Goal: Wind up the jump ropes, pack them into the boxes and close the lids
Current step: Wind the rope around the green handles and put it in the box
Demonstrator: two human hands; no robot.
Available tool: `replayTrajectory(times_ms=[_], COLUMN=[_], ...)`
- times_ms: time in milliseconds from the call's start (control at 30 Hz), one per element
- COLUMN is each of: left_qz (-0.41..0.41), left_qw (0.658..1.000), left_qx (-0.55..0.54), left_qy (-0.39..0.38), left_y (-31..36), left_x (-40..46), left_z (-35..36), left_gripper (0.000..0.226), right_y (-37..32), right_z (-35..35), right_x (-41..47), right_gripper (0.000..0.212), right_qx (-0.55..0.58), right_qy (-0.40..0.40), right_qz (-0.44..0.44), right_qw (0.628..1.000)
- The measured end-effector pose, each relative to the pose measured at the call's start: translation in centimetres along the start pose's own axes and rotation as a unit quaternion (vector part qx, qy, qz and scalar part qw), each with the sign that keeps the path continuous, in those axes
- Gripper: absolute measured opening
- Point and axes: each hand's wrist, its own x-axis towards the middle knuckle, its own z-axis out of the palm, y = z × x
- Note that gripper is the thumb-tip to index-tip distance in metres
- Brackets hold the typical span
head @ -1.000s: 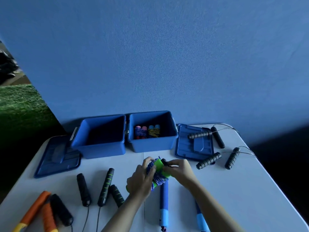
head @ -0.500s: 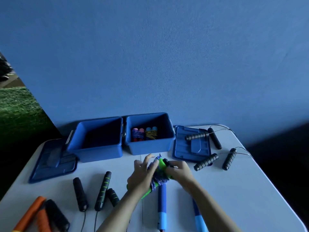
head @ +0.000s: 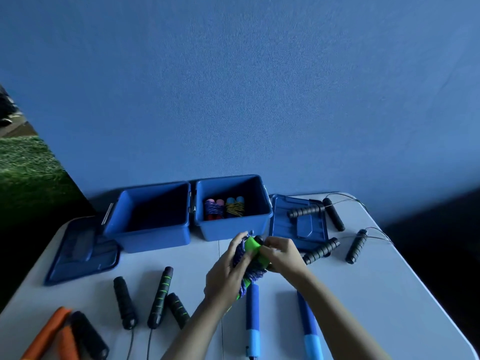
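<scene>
A jump rope with green handles (head: 253, 249) and blue-purple cord wound around them is held above the table's middle. My left hand (head: 226, 274) grips the wound cord from the left. My right hand (head: 281, 253) grips the handles from the right. Behind them stand two open blue boxes side by side. The left box (head: 150, 237) shows a dark inside. The right box (head: 233, 229) holds two wound ropes (head: 224, 207). One lid (head: 80, 252) lies at the far left, the other lid (head: 298, 222) to the right of the boxes.
Black ribbed-handle ropes (head: 322, 249) with thin wire lie at the right, one handle on the right lid. Black and green-striped handles (head: 159, 294) lie front left, orange handles (head: 46, 333) at the bottom left corner, blue handles (head: 252, 318) under my forearms. A blue wall rises behind.
Both hands have stayed together on the green-handled rope and turned it slightly; the cord bundle sits more under my left hand. The view has shifted a little.
</scene>
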Motion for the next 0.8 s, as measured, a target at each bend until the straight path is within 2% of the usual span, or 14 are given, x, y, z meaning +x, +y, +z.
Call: replayTrajectory(times_ms=[100,167,233,300,367,433,567,667,800], left_qz=[-0.013,-0.024,-0.025,-0.035,-0.057,-0.082,-0.130,-0.125,-0.130], left_qw=[1.000,0.999,0.997,0.995,0.991,0.987,0.983,0.984,0.984], left_qx=[0.002,-0.029,-0.051,-0.076,-0.109,-0.130,-0.127,-0.115,-0.112], left_qy=[0.020,0.039,0.049,0.054,0.052,0.048,0.038,0.047,0.043], left_y=[0.5,1.0,1.6,2.0,1.9,1.2,0.9,0.7,1.1], left_x=[0.3,0.8,1.3,1.8,2.2,2.7,3.1,2.9,2.7], left_z=[0.0,0.3,0.9,1.3,1.4,1.4,1.4,1.6,1.5], left_gripper=[0.035,0.024,0.015,0.024,0.031,0.040,0.051,0.052,0.042], right_y=[0.3,0.7,1.0,0.9,0.8,1.1,2.0,1.9,1.9], right_z=[0.1,0.8,1.5,1.7,1.2,0.7,0.3,0.2,0.3], right_x=[0.0,-0.2,-0.4,-0.9,-1.3,-1.3,-0.9,-0.5,-0.4], right_gripper=[0.007,0.024,0.041,0.054,0.055,0.069,0.104,0.101,0.101], right_qx=[-0.007,0.010,0.092,0.131,0.121,0.105,0.034,0.016,-0.010], right_qy=[-0.054,-0.044,-0.012,-0.038,-0.087,-0.121,-0.108,-0.103,-0.099], right_qz=[0.000,-0.010,-0.009,-0.019,-0.048,-0.067,-0.063,-0.080,-0.096], right_qw=[0.998,0.999,0.996,0.990,0.988,0.985,0.992,0.991,0.990])
